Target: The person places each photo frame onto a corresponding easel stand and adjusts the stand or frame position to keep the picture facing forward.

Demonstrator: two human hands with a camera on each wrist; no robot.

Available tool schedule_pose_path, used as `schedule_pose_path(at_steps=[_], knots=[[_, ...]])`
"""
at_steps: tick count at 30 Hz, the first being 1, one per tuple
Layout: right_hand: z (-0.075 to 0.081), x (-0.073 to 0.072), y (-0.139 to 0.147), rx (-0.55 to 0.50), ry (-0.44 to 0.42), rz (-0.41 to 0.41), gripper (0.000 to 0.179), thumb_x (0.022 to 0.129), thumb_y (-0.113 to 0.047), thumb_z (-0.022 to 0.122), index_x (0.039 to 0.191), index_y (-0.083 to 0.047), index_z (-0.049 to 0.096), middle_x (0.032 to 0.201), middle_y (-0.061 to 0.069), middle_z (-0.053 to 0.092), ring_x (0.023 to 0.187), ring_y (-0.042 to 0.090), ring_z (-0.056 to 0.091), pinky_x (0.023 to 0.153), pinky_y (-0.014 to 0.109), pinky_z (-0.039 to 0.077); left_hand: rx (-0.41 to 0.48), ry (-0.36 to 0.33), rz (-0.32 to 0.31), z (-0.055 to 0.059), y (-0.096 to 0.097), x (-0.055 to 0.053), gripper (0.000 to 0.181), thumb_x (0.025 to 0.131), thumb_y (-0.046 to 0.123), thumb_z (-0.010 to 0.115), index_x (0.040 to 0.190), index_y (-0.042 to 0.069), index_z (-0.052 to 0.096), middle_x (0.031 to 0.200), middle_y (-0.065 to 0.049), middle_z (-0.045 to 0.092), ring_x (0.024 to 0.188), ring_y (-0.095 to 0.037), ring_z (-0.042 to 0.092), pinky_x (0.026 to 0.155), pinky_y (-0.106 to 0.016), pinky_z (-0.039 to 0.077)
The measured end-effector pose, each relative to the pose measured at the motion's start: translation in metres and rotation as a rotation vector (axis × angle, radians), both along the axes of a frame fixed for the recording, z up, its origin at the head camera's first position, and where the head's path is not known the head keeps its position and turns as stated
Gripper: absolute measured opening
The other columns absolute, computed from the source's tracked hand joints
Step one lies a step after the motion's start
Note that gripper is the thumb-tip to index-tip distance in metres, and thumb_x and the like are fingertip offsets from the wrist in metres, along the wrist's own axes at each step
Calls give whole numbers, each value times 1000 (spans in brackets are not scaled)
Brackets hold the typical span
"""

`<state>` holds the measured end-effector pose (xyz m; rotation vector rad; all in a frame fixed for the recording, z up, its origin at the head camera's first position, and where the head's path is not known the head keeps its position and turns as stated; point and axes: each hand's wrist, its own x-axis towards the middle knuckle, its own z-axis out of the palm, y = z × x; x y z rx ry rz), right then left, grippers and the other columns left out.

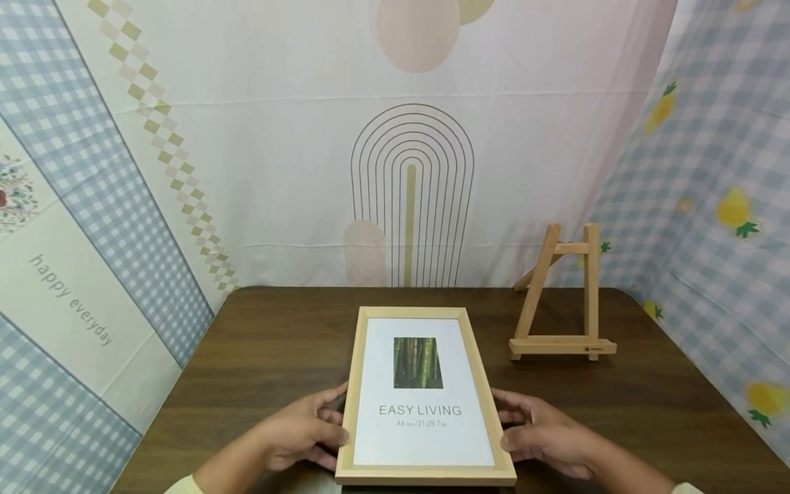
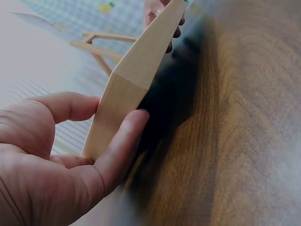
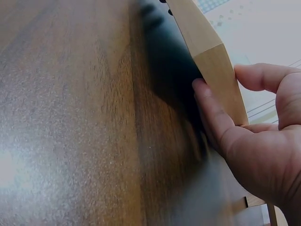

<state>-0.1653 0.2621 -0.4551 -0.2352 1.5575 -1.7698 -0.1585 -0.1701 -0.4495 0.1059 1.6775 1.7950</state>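
A light wooden picture frame (image 1: 426, 475) is held face up between both hands, just above the dark table. Its white insert (image 1: 426, 442) carries a small bamboo forest picture (image 1: 418, 363) and the words "EASY LIVING". On the left side, my left hand (image 1: 305, 429) grips the frame's edge, one digit on top and a fingertip underneath in the left wrist view. My right hand (image 1: 543, 432) pinches the opposite edge in the same manner. Both wrist views show the frame's pale wooden side (image 2: 110, 106) and a dark shadow on the table below it. The underside is hidden.
A small wooden easel (image 1: 563, 345) stands at the back right of the brown wooden table (image 1: 278, 343). Behind the table hangs a white patterned cloth (image 1: 278, 171). Blue checked cloths (image 1: 728, 274) line both sides.
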Motion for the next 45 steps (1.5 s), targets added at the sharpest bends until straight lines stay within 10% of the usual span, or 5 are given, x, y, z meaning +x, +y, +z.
schedule_pose_path(at_steps=[45], knots=[[-4,5,-4,6,31,-25,94,94,-2,64,161,5,-2,138,27,44,109,41,64,89,56,57,54,17,-1,-8,-2,-1,105,82,-15,71,163,1,7,108,-21,56,84,-32,69,68,-46,62]])
